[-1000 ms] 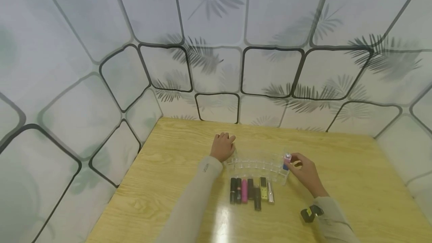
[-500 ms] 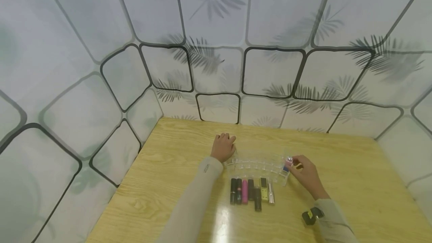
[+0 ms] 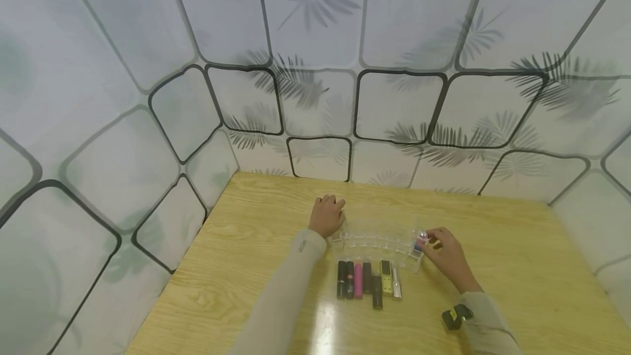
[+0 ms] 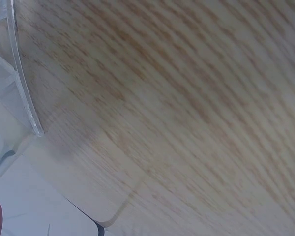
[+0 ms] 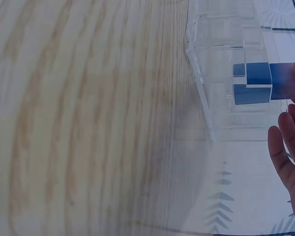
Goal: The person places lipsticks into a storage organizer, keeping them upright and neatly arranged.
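The right hand (image 3: 447,255) pinches a pink-and-blue lipstick (image 3: 421,241) near its upper end between thumb and finger, its other fingers apart from the tube. Just to that hand's left, the tube stands at the right end of a clear stand (image 3: 377,242); in the right wrist view its blue lower part shows through the clear walls, so it looks seated in a compartment, though which tier is hard to tell and the fingers have not let go. Along the stand to the left, the other compartments show no lipstick, so this seems the only one placed. At the far end, the left hand (image 3: 326,217) is at the stand's left edge; whether it grips or only rests there cannot be told. Left of the right hand and nearer the person, seven tubes lie outside the stand on the table (image 3: 517,273): two black tubes (image 3: 342,279), a bright pink tube (image 3: 358,281), two dark tubes (image 3: 377,292), a gold-and-black tube (image 3: 386,279) and a slim silvery tube (image 3: 396,285). Judged by these, most remains undone.
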The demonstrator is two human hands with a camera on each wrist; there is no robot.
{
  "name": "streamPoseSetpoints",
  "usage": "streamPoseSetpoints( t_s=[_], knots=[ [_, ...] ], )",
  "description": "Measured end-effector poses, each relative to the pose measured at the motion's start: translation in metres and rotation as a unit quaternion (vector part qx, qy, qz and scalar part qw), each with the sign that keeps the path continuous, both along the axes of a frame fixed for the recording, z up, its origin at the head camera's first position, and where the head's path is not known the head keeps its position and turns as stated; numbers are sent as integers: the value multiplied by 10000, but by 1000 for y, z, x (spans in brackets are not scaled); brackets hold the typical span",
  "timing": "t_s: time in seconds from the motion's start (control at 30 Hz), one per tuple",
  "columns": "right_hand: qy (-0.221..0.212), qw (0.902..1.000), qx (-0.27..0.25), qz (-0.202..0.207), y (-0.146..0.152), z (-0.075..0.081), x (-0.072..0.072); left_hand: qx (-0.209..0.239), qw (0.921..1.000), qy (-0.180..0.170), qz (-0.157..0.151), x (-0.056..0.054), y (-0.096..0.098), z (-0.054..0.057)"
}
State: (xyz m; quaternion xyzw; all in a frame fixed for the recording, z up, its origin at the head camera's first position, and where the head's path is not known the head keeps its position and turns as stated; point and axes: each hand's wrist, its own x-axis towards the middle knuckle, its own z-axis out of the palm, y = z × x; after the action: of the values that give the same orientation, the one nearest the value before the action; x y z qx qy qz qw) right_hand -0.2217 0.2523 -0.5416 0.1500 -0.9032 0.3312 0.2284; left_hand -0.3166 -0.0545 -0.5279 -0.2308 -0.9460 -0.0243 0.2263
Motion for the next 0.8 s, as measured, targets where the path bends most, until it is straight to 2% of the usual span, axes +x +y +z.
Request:
streamPoseSetpoints(
  t_s=[0.37, 0.63, 0.8],
  knots=[
    [-73, 10000, 55, -5, 2, 2, 1, 27, 9998, -170, 33, 0, 1, 2],
    [-70, 10000, 50, 50, 1, 4, 2, 72, 10000, -11, 6, 2, 1, 3],
    [-118, 9999, 105, 59, 1, 8, 5, 53, 10000, -29, 15, 2, 0, 3]
  ],
)
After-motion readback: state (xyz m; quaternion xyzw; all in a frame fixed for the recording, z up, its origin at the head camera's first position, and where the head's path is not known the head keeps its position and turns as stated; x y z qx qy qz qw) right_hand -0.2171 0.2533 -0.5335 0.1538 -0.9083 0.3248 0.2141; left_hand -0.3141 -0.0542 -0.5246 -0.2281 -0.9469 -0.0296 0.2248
